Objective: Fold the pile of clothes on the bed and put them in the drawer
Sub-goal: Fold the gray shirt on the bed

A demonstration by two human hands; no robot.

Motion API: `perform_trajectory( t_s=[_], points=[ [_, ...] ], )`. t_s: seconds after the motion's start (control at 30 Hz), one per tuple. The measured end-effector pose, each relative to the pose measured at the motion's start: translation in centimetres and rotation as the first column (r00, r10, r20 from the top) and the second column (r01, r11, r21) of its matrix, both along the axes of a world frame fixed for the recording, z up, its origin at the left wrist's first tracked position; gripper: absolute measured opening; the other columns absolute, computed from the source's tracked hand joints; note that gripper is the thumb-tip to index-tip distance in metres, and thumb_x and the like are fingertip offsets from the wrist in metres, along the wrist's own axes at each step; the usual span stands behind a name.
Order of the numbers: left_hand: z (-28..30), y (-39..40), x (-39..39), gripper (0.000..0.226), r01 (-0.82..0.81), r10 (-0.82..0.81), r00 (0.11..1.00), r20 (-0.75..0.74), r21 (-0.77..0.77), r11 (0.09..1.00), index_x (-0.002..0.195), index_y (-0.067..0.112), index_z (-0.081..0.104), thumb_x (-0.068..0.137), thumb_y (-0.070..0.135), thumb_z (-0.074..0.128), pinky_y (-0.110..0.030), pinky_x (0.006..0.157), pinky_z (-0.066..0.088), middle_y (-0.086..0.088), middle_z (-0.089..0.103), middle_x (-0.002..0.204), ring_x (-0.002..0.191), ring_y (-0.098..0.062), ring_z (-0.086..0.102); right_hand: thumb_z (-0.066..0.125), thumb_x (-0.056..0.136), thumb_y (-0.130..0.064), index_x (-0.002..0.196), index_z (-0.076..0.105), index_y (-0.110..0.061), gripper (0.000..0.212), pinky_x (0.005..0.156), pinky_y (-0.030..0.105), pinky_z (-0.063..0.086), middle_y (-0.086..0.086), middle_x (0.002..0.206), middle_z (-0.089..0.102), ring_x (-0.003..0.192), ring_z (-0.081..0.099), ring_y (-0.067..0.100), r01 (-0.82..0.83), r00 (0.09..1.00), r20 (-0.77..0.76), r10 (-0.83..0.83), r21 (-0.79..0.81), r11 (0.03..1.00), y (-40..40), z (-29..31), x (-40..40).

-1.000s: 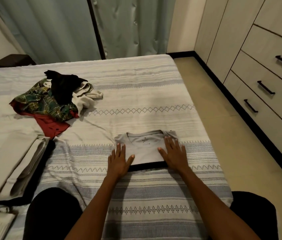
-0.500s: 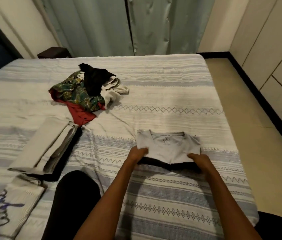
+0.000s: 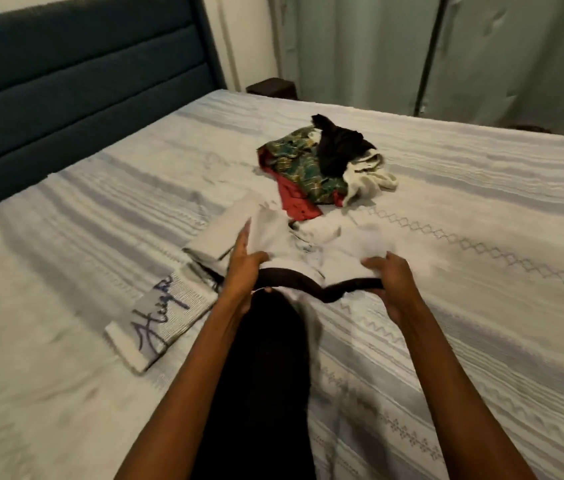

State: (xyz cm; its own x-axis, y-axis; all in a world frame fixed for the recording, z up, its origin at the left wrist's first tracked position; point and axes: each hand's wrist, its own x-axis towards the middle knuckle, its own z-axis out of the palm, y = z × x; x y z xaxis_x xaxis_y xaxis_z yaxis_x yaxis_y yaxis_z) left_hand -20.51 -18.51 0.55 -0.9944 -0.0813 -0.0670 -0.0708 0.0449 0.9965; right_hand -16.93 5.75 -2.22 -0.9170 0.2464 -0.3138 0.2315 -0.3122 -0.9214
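Both hands grip blurred folded shirt (image 3: pixel 322 251) w/ dark hem: left hand (image 3: pixel 242 275) and right hand (image 3: pixel 395 282) curled on its edges.

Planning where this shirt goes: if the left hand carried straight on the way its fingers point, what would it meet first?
Probably the folded grey stack just beyond the left hand; depth is blurred.
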Motion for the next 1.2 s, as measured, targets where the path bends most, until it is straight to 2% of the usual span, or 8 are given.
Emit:
perform_trajectory(
  t_s=[0.1, 0.3, 0.4, 0.57, 0.73, 0.9, 1.07, 1.2],
  points=[
    [0.0, -7.8, 2.4, 0.07, -0.197, 0.204, 0.969, -0.138, 0.063, 0.978, 0.154, 0.042, 0.027, 0.1, 0.006, 0.052, -0.024, 0.102, 0.048, 0.019, 0.029, 0.156, 0.138, -0.008, 0.04, 0.061, 0.084, 0.003, 0.09, 0.07, -0.009, 0.017, 0.076, 0.041, 0.056, 0.007, 0.085, 0.073, 0.082, 0.07, 0.027, -0.148, 0.987, -0.053, 0.149, 0.032, 0.988, -7.2, 2.4, -3.2],
    [-4.1, -18.4, 7.0, 0.051, -0.505, 0.507, 0.851, -0.14, 0.05, 0.862, 0.147, 0.042, 0.04, 0.105, 0.016, 0.048, -0.02, 0.11, 0.035, 0.024, 0.036, 0.153, 0.14, 0.002, 0.035, 0.061, 0.089, -0.005, 0.096, 0.068, -0.006, 0.01, 0.085, 0.048, 0.056, 0.015, 0.096, 0.069, 0.096, 0.067, 0.04, -0.494, 0.87, 0.153, 0.469, 0.248, 0.834, -20.3, 1.8, -7.5],
    [-6.6, -21.8, 8.2, 0.051, -0.582, 0.583, 0.81, -0.067, 0.036, 0.812, 0.144, 0.041, 0.047, 0.103, 0.01, 0.048, -0.029, 0.116, 0.032, 0.019, 0.041, 0.152, 0.142, -0.004, 0.036, 0.059, 0.093, -0.005, 0.109, 0.057, -0.004, 0.016, 0.074, 0.036, 0.051, 0.012, 0.096, 0.06, 0.086, 0.06, 0.03, -0.607, 0.793, 0.222, 0.568, 0.365, 0.706, -25.1, 0.5, -8.8],
    [-7.5, -25.1, 8.1, 0.054, -0.682, 0.679, 0.726, -0.104, 0.015, 0.731, 0.148, 0.044, 0.039, 0.104, 0.014, 0.048, -0.02, 0.11, 0.034, 0.027, 0.034, 0.153, 0.139, 0.005, 0.033, 0.053, 0.095, -0.004, 0.141, 0.052, -0.014, 0.047, 0.084, 0.046, 0.056, 0.013, 0.118, 0.064, 0.102, 0.062, 0.036, -0.676, 0.731, 0.169, 0.662, 0.319, 0.665, -30.7, -1.4, -11.6],
    [-12.9, -28.2, 7.1, 0.068, -0.548, 0.581, 0.814, 0.02, -0.304, 0.779, 0.157, 0.035, 0.019, 0.102, 0.018, 0.054, -0.036, 0.119, 0.028, 0.016, 0.023, 0.16, 0.148, -0.012, 0.024, 0.046, 0.094, -0.014, 0.133, 0.053, -0.008, 0.04, 0.089, 0.041, 0.052, 0.013, 0.125, 0.062, 0.108, 0.06, 0.033, -0.671, 0.672, 0.305, 0.675, 0.636, 0.38, -31.0, -5.2, -13.4],
    [-16.4, -26.5, 7.1, 0.042, -0.49, 0.604, 0.795, -0.054, -0.645, 0.586, 0.139, 0.019, 0.054, 0.098, 0.019, 0.06, -0.044, 0.114, 0.031, -0.011, 0.043, 0.152, 0.141, -0.029, 0.038, 0.048, 0.098, -0.025, 0.131, 0.054, -0.007, 0.038, 0.09, 0.039, 0.052, 0.009, 0.125, 0.061, 0.113, 0.059, 0.03, -0.642, 0.598, 0.389, 0.701, 0.755, 0.129, -29.1, -9.2, -12.2],
    [-14.0, -22.1, 3.5, 0.034, -0.449, 0.389, 0.891, -0.235, -0.585, 0.676, 0.129, 0.022, 0.061, 0.099, 0.034, 0.049, -0.03, 0.109, 0.037, 0.007, 0.056, 0.135, 0.128, -0.008, 0.047, 0.05, 0.1, -0.032, 0.131, 0.062, -0.021, 0.036, 0.083, 0.038, 0.053, 0.002, 0.124, 0.065, 0.108, 0.064, 0.025, -0.361, 0.724, 0.135, 0.676, 0.91, 0.205, -27.1, -8.0, -12.0],
    [-9.9, -16.7, -2.2, 0.03, -0.354, 0.223, 0.924, -0.311, -0.476, 0.805, 0.125, 0.026, 0.06, 0.101, 0.035, 0.047, -0.016, 0.102, 0.035, 0.014, 0.058, 0.128, 0.121, 0.003, 0.049, 0.053, 0.101, -0.039, 0.115, 0.072, -0.032, 0.024, 0.074, 0.031, 0.055, -0.012, 0.107, 0.073, 0.087, 0.068, 0.007, -0.185, 0.821, -0.125, 0.556, 0.865, 0.467, -22.5, -6.1, -13.8]
  ],
)
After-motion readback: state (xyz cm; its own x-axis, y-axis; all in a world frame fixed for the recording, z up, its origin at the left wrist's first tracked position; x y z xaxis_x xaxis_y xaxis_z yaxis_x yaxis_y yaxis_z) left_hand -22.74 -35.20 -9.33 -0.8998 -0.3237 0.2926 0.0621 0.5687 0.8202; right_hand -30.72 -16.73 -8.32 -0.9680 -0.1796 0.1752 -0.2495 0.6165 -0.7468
